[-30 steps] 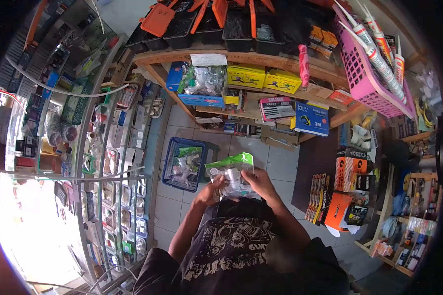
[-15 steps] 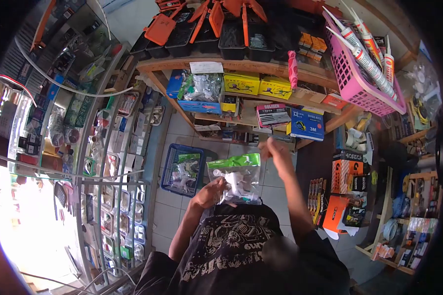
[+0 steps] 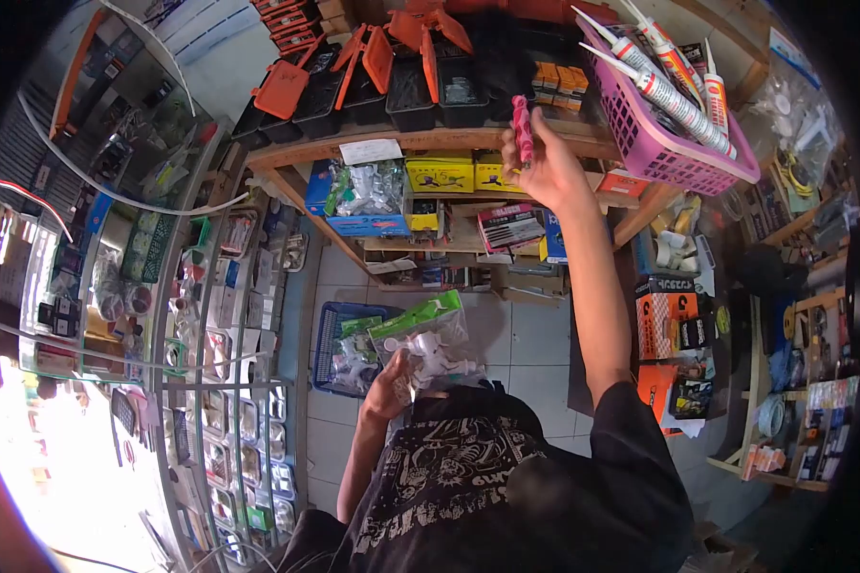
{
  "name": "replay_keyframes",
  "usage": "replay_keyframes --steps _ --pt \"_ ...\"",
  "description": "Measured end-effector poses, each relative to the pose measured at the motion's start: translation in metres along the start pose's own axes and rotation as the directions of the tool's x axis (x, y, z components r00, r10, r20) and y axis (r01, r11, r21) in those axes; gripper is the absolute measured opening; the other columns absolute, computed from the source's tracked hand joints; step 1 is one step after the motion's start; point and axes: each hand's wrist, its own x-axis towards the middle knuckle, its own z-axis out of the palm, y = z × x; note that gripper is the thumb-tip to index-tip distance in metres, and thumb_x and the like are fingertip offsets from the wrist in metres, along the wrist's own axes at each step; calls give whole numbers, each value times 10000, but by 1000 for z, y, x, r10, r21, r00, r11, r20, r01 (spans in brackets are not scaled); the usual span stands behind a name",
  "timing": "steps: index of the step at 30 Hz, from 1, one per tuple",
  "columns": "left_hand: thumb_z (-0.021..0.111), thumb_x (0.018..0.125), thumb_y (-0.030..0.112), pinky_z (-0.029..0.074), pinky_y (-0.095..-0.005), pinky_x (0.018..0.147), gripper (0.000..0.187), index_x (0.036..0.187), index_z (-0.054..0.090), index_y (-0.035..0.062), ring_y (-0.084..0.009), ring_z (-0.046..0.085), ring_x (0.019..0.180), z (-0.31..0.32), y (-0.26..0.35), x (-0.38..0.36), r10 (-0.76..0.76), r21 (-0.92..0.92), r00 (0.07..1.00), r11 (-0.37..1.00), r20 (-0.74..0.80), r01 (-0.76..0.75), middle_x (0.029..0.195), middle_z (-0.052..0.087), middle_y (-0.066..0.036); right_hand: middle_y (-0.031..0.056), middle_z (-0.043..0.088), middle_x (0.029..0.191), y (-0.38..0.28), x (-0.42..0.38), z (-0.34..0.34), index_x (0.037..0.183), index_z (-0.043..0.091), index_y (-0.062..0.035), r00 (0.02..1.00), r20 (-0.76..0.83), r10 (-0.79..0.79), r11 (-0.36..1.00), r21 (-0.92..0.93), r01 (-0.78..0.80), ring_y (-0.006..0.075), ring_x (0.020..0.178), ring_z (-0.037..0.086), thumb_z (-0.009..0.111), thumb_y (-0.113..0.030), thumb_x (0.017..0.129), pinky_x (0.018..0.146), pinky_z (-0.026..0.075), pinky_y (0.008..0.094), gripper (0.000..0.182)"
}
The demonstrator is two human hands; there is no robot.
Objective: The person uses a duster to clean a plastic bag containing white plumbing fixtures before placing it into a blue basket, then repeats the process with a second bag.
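My left hand (image 3: 388, 385) is closed on a clear plastic bag (image 3: 435, 349) with a green top strip and white plastic fittings inside, held in front of my shirt. Up at the wooden shelf edge, my right hand (image 3: 547, 164) has its fingers round a pink patterned object (image 3: 522, 129), which stands upright at the front of the shelf. Below and left of the held bag, a blue basket (image 3: 323, 355) on the floor contains similar green-topped bags.
Black bins with orange lids (image 3: 413, 107) line the shelf top. A pink basket (image 3: 674, 172) of sealant tubes stands at its right end. Glass display shelves (image 3: 158, 315) rise on the left. Orange boxes (image 3: 661, 325) are stacked at the right.
My right hand has moved up from beside the bag to the pink object and closed round it. The bag in my left hand has tilted and shifted slightly left.
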Motion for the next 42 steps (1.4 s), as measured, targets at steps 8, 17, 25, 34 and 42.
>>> replay_keyframes --steps 8,17,25,34,42 --pt "417 962 304 411 -619 930 380 1276 474 97 -347 518 1129 -52 -18 -12 122 -322 989 936 -82 -142 1210 558 -144 -2 472 690 28 -11 0 1092 516 -111 983 81 -166 986 -2 167 96 555 417 540 -263 950 542 329 251 210" --pt "462 851 311 437 -465 937 524 1295 434 34 -348 534 1090 -38 -3 -14 273 -252 942 914 -197 -317 1139 563 -151 87 570 865 117 -108 -45 1185 381 -65 1000 11 -15 959 -283 17 172 654 553 638 -71 845 605 446 315 427" --pt "453 898 410 377 -526 965 580 1369 356 86 -333 492 1157 -19 21 3 221 -83 906 960 -360 -267 1257 521 -120 15 477 755 186 -187 -84 1119 393 -68 962 139 233 927 -329 -177 84 579 444 570 -42 892 526 375 232 289" --pt "412 981 377 399 -429 1006 465 1313 442 52 -264 504 1166 -24 55 45 341 -282 931 913 132 -294 1269 529 -102 33 605 789 242 -219 -103 1032 585 -6 997 45 67 535 -845 2 141 687 550 499 -265 973 630 452 285 279" --pt "413 960 481 436 -376 950 532 1297 471 73 -228 554 1058 -38 66 57 438 -265 891 851 -118 -453 1178 578 -79 109 607 727 248 -216 -105 1001 611 -7 995 -93 -30 461 -885 -68 148 608 536 515 -280 960 592 428 290 292"
